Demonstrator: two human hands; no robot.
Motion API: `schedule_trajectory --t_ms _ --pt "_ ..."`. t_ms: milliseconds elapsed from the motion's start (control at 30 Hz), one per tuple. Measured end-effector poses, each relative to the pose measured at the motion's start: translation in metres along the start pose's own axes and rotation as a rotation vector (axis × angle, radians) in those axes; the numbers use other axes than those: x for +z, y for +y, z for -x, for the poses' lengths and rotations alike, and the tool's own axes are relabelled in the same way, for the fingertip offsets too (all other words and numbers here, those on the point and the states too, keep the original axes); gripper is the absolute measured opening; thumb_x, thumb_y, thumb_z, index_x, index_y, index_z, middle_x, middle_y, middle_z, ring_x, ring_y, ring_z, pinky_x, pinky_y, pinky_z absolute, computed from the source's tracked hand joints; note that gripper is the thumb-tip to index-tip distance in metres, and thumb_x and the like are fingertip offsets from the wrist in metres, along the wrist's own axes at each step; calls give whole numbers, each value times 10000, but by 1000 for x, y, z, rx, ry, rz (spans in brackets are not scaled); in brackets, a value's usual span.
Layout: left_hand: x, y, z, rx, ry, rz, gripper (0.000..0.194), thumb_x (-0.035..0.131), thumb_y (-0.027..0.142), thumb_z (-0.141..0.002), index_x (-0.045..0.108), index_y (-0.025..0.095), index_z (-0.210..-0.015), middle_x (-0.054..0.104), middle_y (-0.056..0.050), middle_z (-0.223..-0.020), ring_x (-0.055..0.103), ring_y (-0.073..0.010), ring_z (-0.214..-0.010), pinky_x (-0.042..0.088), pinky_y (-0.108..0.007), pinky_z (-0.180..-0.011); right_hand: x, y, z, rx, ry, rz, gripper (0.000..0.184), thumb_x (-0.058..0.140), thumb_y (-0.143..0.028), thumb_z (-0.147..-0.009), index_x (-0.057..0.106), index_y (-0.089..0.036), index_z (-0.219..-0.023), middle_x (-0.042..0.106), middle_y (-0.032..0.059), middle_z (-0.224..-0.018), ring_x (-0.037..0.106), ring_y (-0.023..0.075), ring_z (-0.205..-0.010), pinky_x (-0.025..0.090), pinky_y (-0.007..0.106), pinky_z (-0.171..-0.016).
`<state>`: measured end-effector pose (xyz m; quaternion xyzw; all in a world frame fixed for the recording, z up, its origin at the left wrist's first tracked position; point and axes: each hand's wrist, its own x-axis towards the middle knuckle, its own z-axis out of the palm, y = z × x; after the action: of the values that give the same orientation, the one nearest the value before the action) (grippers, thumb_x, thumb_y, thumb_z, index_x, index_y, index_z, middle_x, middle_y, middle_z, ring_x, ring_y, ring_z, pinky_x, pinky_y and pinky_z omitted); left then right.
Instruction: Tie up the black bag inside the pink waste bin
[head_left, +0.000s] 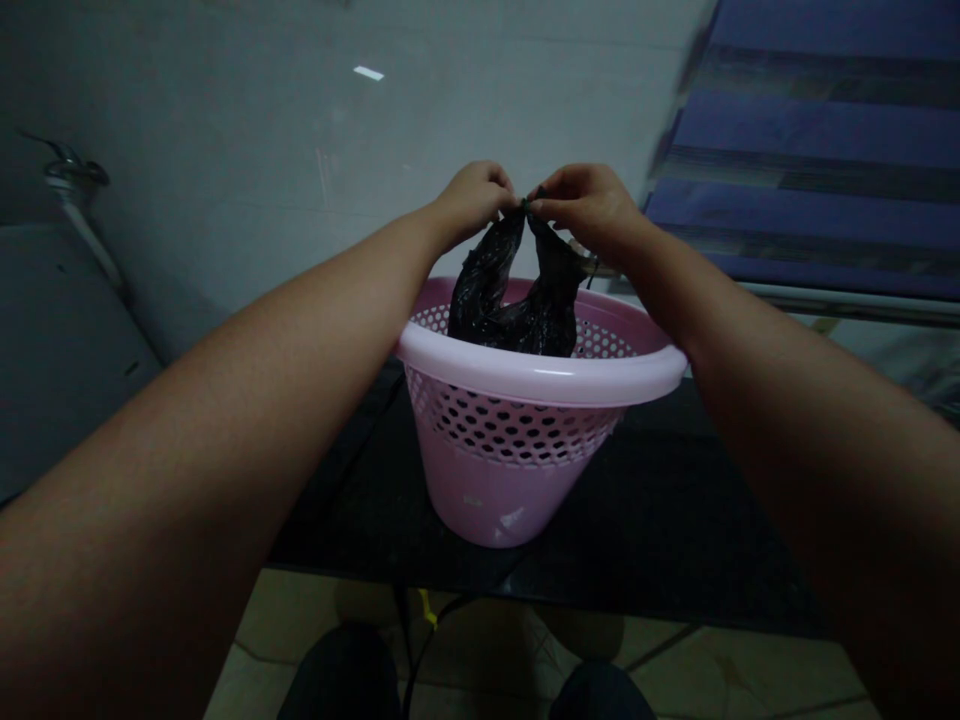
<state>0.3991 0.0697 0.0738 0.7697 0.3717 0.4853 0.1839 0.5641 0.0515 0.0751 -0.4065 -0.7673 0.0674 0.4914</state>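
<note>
A pink plastic basket (495,490) with a perforated band under its rim stands upright on a dark surface. Inside it sits a black plastic bag (551,290), its two handle ends drawn up above the rim to where they meet. My left hand (480,198) pinches one end of the bag, fingers closed. Close beside it, my right hand (589,205) pinches the other end. The fingertips nearly touch at the joined ends. Both forearms pass over or against the basket's rim. What lies inside the bag is hidden.
The dark bench (660,540) carries the basket, its front edge close to my knees. A tiled wall (360,140) rises behind. At left are a metal tap (75,170) and a pale cabinet-like box (60,340). A purple striped blind (810,140) hangs at right.
</note>
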Motion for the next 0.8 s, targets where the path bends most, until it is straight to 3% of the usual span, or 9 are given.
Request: schedule_trajectory --t_ms 433,600,800 --pt "-4 1 1 23 -13 -20 337 571 293 -620 700 239 -927 709 -58 -979 548 -322 -1066 429 -445 -848 0 0 -4 -91 33 42 119 612 -146 -760 611 -167 -643 567 -13 -652 529 110 -657 417 253 -689" --pt "-4 0 0 19 -36 -29 399 549 312 -629 687 271 -1001 709 -57 -964 515 -350 -1154 433 -476 -854 0 0 -3 -55 48 50 91 638 -187 -748 616 -177 -660 592 -1 -673 562 140 -711 427 256 -676" --pt "-3 4 3 15 0 36 445 568 280 -598 669 242 -1029 701 -51 -990 528 -341 -1109 409 -477 -891 0 -1 -2 -26 38 45 96 665 -198 -733 609 -187 -657 619 4 -702 594 172 -788 446 273 -699"
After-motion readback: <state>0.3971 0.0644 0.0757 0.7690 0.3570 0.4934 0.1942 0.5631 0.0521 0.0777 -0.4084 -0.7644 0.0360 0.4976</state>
